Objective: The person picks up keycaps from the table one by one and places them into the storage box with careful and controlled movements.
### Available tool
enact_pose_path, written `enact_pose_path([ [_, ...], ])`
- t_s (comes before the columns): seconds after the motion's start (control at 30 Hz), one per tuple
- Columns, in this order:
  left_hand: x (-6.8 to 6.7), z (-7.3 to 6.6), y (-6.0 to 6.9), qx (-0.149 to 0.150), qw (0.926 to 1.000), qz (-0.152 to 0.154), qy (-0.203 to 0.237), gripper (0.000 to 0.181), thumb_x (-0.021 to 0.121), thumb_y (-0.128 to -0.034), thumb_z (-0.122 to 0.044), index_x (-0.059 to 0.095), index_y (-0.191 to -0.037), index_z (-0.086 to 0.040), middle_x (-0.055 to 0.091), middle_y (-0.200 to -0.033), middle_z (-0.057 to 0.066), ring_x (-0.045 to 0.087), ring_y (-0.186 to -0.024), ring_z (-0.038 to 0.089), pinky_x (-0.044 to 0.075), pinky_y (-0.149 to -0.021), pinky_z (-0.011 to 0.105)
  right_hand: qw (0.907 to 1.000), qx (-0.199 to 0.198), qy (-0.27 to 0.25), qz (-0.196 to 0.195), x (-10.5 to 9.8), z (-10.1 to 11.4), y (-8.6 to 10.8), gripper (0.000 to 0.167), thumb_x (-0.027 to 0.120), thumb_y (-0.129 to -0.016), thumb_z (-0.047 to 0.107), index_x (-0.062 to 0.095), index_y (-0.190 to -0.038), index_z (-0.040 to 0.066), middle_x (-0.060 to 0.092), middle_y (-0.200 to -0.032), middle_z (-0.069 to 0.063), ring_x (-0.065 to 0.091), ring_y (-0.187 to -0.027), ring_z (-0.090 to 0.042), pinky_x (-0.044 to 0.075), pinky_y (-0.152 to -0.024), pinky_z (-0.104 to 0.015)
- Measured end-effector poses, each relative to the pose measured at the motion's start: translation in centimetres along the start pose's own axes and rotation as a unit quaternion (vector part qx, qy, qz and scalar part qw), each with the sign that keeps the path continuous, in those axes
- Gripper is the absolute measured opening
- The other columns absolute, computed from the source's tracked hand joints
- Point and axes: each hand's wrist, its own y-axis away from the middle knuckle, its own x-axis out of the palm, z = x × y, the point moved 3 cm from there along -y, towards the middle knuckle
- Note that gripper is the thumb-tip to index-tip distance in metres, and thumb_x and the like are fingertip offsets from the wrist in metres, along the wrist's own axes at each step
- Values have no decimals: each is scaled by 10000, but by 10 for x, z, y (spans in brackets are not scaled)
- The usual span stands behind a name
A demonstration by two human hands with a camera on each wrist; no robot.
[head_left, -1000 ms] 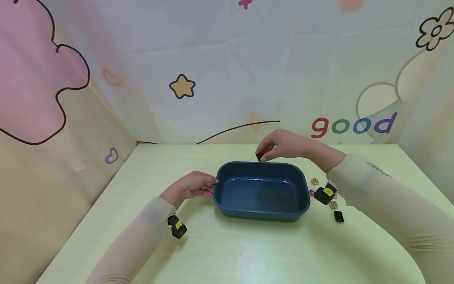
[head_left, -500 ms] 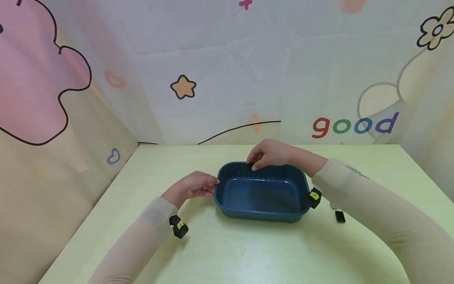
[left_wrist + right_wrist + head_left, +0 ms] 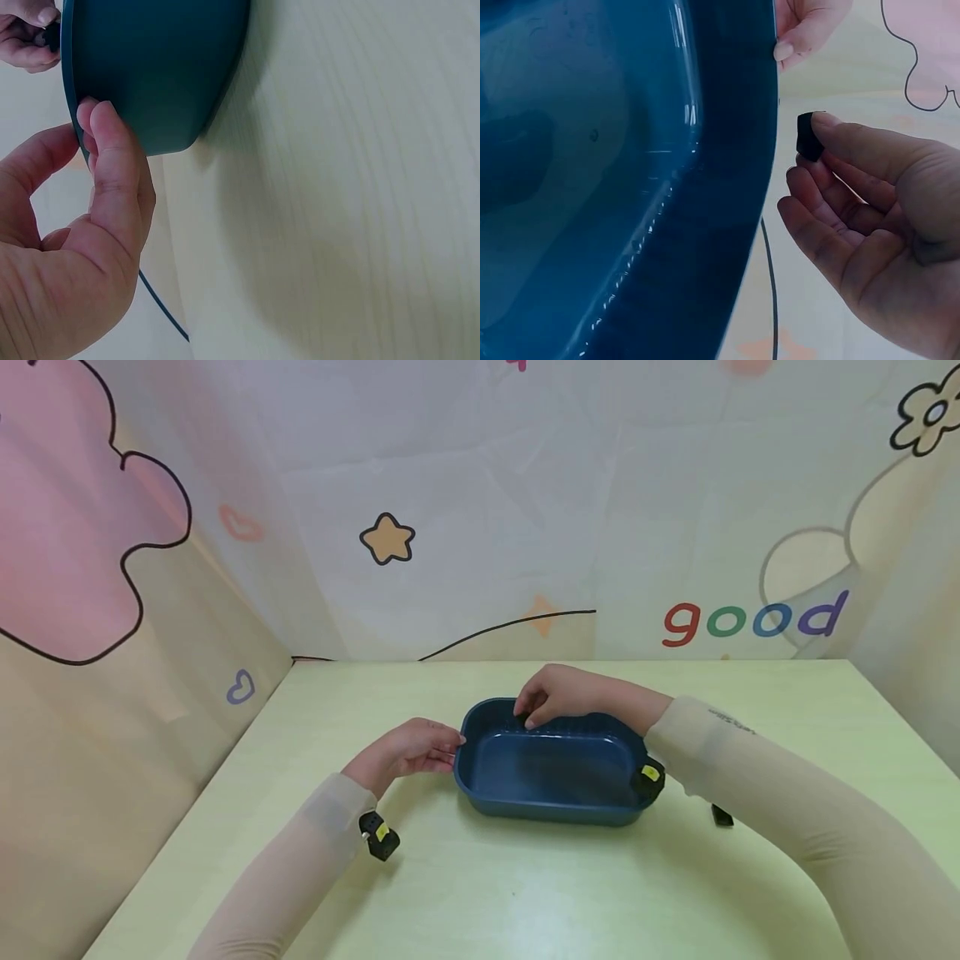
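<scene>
1. The right wrist view plainly shows the right hand (image 3: 877, 217) pinching a black piece (image 3: 808, 136) between thumb and fingertip, remaining fingers loosely bent; in the head view the fingers mostly hide it.
2. The left wrist view shows the left hand (image 3: 82, 240) gripping the rim of the blue basin (image 3: 150, 67), fingertips against its outer wall.
3. The basin stands between the pale table's (image 3: 412, 893) side edges, short of its far edge. Right of it lies a dark tile (image 3: 722, 816).
4. Behind the far edge hangs a printed cloth (image 3: 465, 468) reading "good".
5. One second earlier the right hand was beyond the far rim; now it is over the basin's far side, the right sleeve (image 3: 795, 802) covering the tan and pink pieces.
</scene>
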Motion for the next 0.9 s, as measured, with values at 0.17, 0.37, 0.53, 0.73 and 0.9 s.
enact_pose_path([
  [0.17, 0, -1, 2, -15, 10000, 26, 18, 290, 562, -1008, -93, 612, -1234, 82, 651, -762, -6, 646, -656, 73, 586, -641, 173, 10000, -17, 6, 71, 3, -2, -7, 251, 707, -940, 72, 721, -1168, -32, 763, -1097, -167, 714, -988, -215, 594, -912, -353],
  [0.37, -1, 0, 2, -101, 9999, -12, 14, 322, 560, -1017, -105, 598, -1275, 84, 648, -783, 0, 643, -668, 82, 584, -640, 172, 9998, -22, -85, 198, 13, -5, -15, 261, 708, -942, 76, 719, -1180, -31, 764, -1101, -163, 719, -989, -200, 598, -895, -329],
  [0.53, -2, -1, 2, -77, 10000, 9, 13, 300, 557, -1014, -107, 605, -1248, 76, 644, -774, -7, 638, -661, 75, 581, -638, 170, 9995, 14, -167, 262, 22, -10, -22, 264, 710, -942, 77, 717, -1186, -25, 763, -1111, -163, 727, -995, -205, 604, -878, -313],
  [0.73, -2, -1, 2, -71, 10000, -4, 15, 320, 569, -1015, -105, 597, -1273, 83, 650, -775, -10, 645, -661, 74, 584, -641, 172, 9991, 35, -48, 409, 28, -14, -29, 252, 712, -941, 85, 723, -1170, -20, 762, -1100, -155, 712, -981, -188, 597, -878, -312],
  [0.9, -2, -2, 2, -77, 10000, 13, 30, 338, 576, -1016, -106, 586, -1293, 88, 653, -767, -13, 647, -655, 70, 582, -637, 169, 9987, 29, 67, 505, 32, -17, -33, 254, 708, -943, 88, 726, -1174, -16, 763, -1111, -151, 709, -988, -178, 595, -897, -313],
])
